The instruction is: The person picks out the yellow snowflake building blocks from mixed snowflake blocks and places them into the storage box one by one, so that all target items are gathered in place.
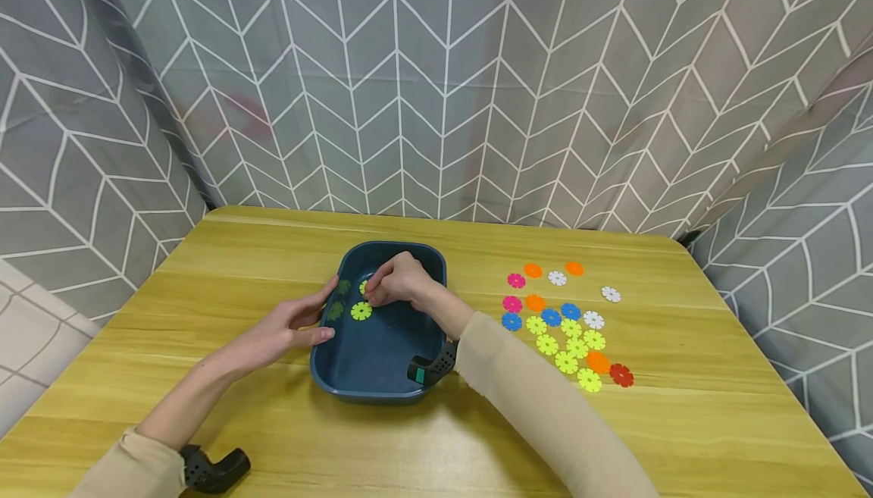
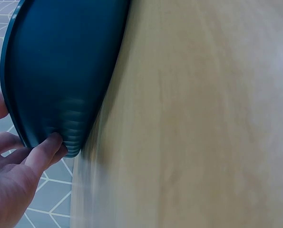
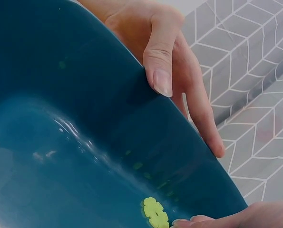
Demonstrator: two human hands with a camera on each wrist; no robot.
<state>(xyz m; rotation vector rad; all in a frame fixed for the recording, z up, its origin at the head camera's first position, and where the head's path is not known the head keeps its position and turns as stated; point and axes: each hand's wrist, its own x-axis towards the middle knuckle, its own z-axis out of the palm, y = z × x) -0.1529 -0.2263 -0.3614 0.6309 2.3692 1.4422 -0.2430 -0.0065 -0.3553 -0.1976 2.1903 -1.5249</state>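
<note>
A dark blue plastic basin [image 1: 382, 346] stands on the table. My left hand [image 1: 300, 321] grips its left side, the thumb over the rim and the fingers along the outer wall [image 2: 60, 71]. Inside the basin, my right hand [image 1: 402, 280] has its thumb and fingers together at a yellow-green notched disc [image 1: 364, 286], partly hidden by the fingertips. Just nearer the front, a second yellow-green notched disc [image 1: 361, 311] lies flat on the basin floor. In the right wrist view, a yellow-green disc [image 3: 155, 213] shows right beside the right fingertips.
Right of the basin, loose notched discs lie spread on the wooden table [image 1: 273, 422]: several yellow-green ones [image 1: 566, 362], blue ones [image 1: 511, 321], pink ones [image 1: 516, 280], orange ones [image 1: 535, 302], white ones [image 1: 611, 294] and a red one [image 1: 621, 374]. A patterned grey curtain [image 1: 423, 104] hangs behind.
</note>
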